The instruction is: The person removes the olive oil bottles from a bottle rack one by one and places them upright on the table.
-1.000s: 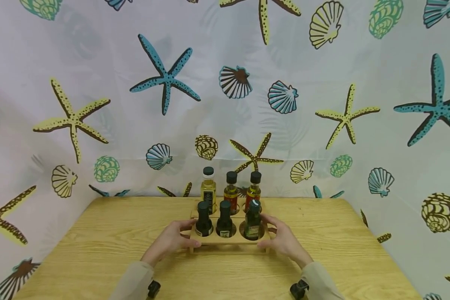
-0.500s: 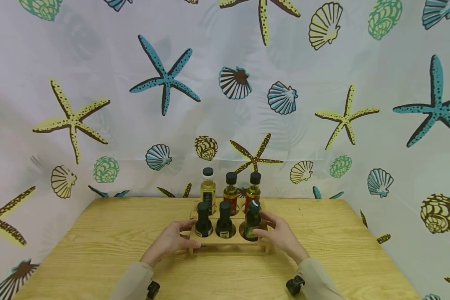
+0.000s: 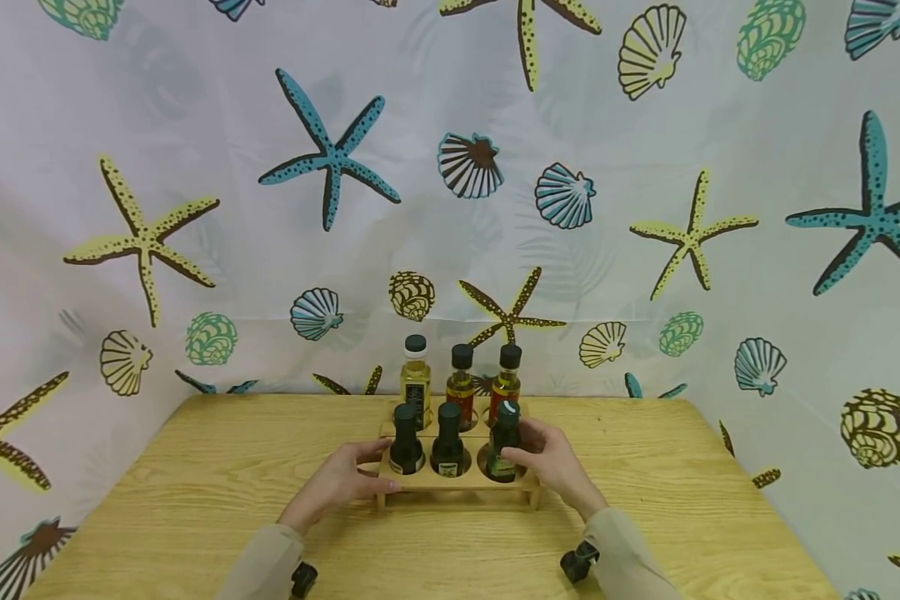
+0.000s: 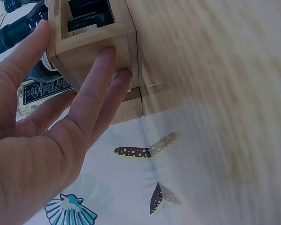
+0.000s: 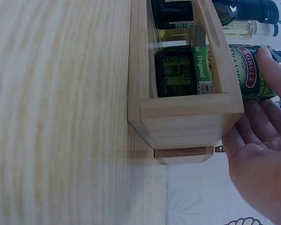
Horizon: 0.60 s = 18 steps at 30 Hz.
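A two-tier wooden bottle rack (image 3: 450,481) stands on the table with dark-capped bottles in both rows. My left hand (image 3: 342,477) holds its left end, thumb at the front edge and fingers along the side panel (image 4: 86,61). On the other side my right hand (image 3: 557,467) grips a green olive oil bottle (image 3: 502,454) in the front right hole, thumb across its front and the other fingers behind. The olive oil bottle's base shows inside the rack in the right wrist view. Two dark bottles (image 3: 447,442) fill the other front holes.
In the back row stand a yellow oil bottle (image 3: 416,392) and two bottles with red labels (image 3: 461,396). A white curtain (image 3: 450,233) printed with shells and starfish hangs behind the wooden table (image 3: 270,433).
My right hand has moved from the rack's right end inward onto the green olive oil bottle, its thumb now across the front. My left hand stays at the rack's left end.
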### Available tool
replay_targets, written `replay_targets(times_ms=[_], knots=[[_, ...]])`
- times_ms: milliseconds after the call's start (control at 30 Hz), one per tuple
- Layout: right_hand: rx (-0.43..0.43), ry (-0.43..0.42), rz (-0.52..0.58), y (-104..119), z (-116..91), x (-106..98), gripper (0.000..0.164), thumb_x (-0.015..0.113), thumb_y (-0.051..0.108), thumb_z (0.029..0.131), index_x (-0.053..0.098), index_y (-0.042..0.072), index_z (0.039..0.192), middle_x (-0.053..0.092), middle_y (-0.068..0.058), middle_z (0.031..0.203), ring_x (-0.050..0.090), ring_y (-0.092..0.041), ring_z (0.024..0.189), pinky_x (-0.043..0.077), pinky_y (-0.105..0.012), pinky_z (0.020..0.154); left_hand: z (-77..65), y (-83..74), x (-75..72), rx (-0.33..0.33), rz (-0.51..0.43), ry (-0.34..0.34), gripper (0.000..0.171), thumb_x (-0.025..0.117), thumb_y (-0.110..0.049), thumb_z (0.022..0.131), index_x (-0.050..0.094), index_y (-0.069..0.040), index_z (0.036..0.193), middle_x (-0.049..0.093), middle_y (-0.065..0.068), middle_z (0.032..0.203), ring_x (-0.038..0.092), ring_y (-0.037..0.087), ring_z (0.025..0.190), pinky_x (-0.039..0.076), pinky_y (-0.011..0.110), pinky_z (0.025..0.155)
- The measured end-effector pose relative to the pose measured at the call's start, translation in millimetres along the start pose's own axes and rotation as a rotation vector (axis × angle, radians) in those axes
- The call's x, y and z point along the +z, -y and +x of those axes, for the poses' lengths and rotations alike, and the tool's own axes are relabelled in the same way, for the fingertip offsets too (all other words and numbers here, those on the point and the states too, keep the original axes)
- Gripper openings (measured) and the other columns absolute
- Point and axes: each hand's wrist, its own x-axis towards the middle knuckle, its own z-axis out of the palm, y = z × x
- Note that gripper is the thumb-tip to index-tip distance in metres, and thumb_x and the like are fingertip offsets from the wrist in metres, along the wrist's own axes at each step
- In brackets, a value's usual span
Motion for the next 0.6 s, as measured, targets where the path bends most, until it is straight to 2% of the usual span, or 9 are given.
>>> replay_targets(times_ms=[100, 400, 600], knots=[[0.003, -0.009, 0.000, -0.4, 1.4, -0.7, 0.053, 0.075, 0.020, 0.088, 0.057, 0.009, 0.136, 0.065, -0.013, 0.127, 0.062, -0.028, 0.117, 0.052, -0.043, 0.100, 0.8, 1.3, -1.1, 0.002, -0.013, 0.012, 0.080, 0.084, -0.024, 0.078, 0.046, -0.009, 0.147, 0.049, 0.028, 0.142, 0.054, 0.039, 0.126, 0.060, 0.040, 0.080], [0.009, -0.011, 0.032, -2.1, 1.0, -2.3, 0.054, 0.076, 0.020, 0.087, 0.057, 0.009, 0.137, 0.067, -0.013, 0.125, 0.063, -0.027, 0.115, 0.051, -0.044, 0.100, 0.5, -1.6, -2.5, -0.011, -0.039, 0.047, 0.082, 0.083, -0.022, 0.080, 0.042, -0.007, 0.149, 0.047, 0.031, 0.143, 0.065, 0.031, 0.111, 0.060, 0.041, 0.079], [0.005, -0.028, 0.049, -3.2, 0.4, -1.7, 0.054, 0.076, 0.018, 0.087, 0.057, 0.009, 0.137, 0.067, -0.014, 0.125, 0.063, -0.028, 0.115, 0.051, -0.045, 0.100, -1.2, -2.3, -1.6, -0.007, -0.051, 0.055, 0.080, 0.081, -0.019, 0.082, 0.040, -0.005, 0.150, 0.046, 0.033, 0.142, 0.065, 0.033, 0.111, 0.061, 0.042, 0.079]])
